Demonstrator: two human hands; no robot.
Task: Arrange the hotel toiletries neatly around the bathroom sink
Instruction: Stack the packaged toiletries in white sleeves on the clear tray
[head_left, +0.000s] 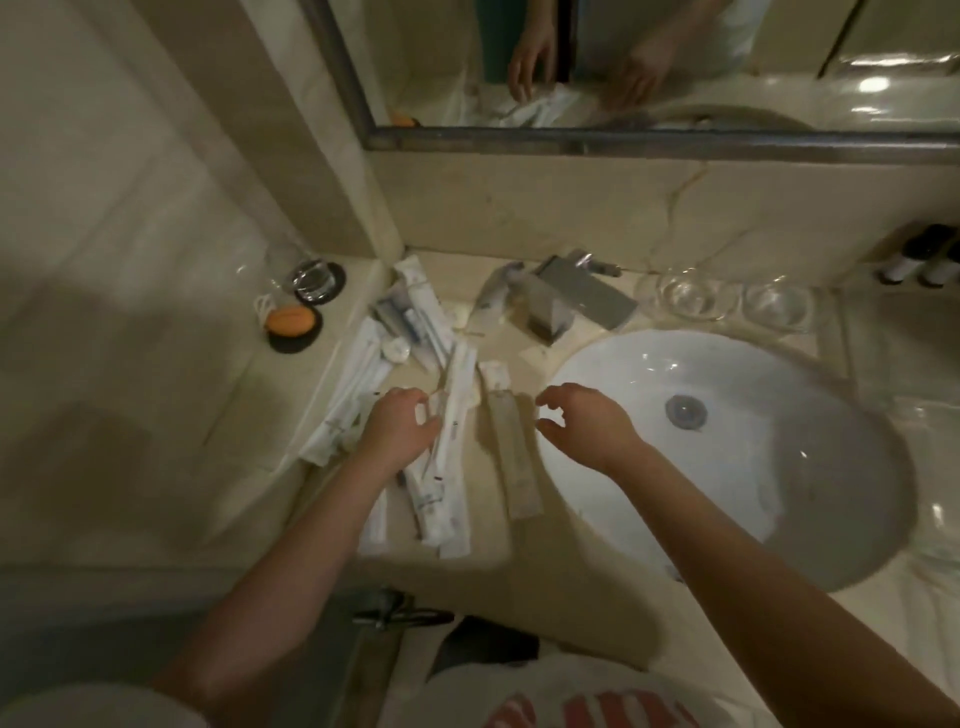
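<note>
Several long white wrapped toiletry packets (451, 415) lie scattered on the beige marble counter (524, 566) left of the white oval sink (779, 467). My left hand (397, 426) rests on the pile, fingers curled against one long white packet; whether it grips it is unclear. A tan flat sachet (511, 457) lies between my hands. My right hand (587, 423) hovers over the sink's left rim, fingers apart and holding nothing. More packets (410, 322) and a small round white item (396, 352) lie farther back near the corner.
A chrome faucet (576, 296) stands behind the sink. Two clear glasses (696, 296) sit at the back right, with dark small bottles (924, 260) beyond. On the left ledge are an orange soap (290, 319) on a black dish and a glass (311, 280). A mirror (623, 67) hangs above.
</note>
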